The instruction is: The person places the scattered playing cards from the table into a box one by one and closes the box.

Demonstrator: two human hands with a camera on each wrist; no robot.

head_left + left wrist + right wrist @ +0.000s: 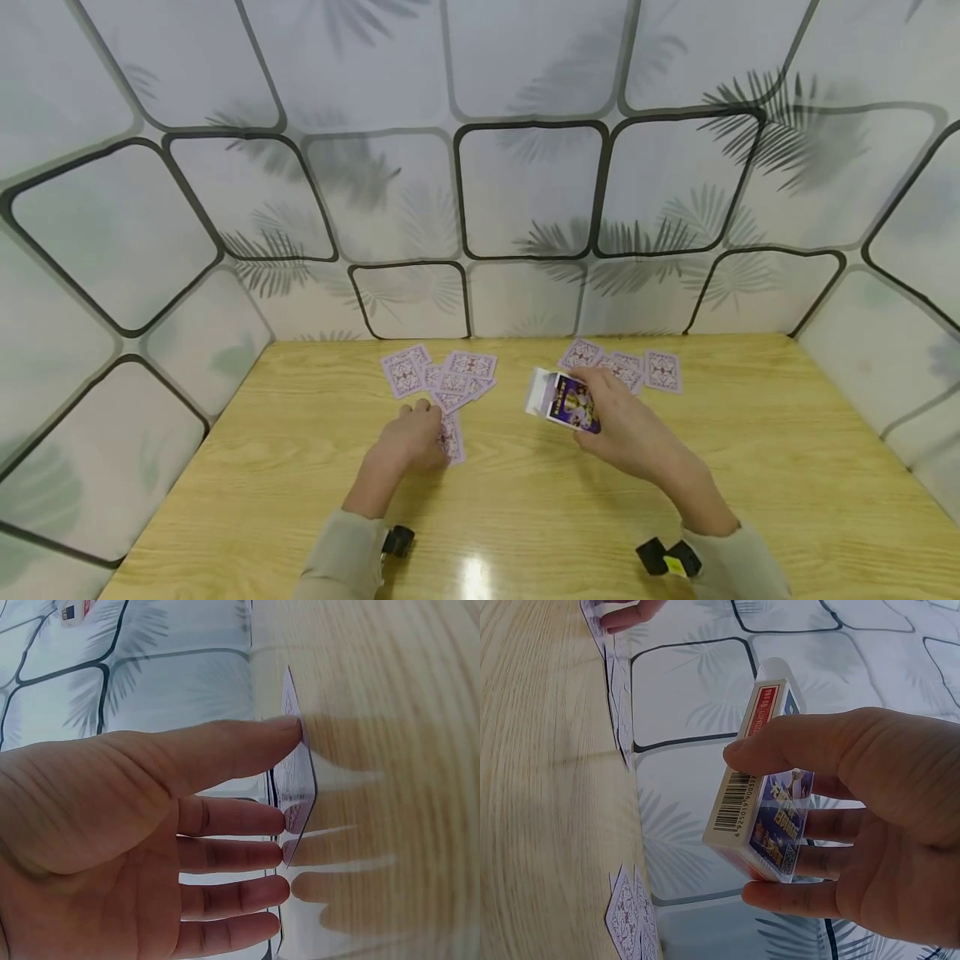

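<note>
My left hand (412, 437) is low over the table at the left group of cards. Its thumb and fingertips grip a playing card (297, 780) at its edges, close over the wood. That card (452, 439) has a pale purple patterned back. My right hand (626, 425) holds up a card box (573, 403), purple with a white flap end. In the right wrist view the thumb presses the barcode side of the box (735, 799) and the fingers wrap behind it.
Several face-down cards (470, 365) overlap beyond my left hand. A second scattered group of cards (663, 371) lies behind my right hand. A patterned cloth wall (525, 192) rises along the back and sides of the wooden table (525, 508).
</note>
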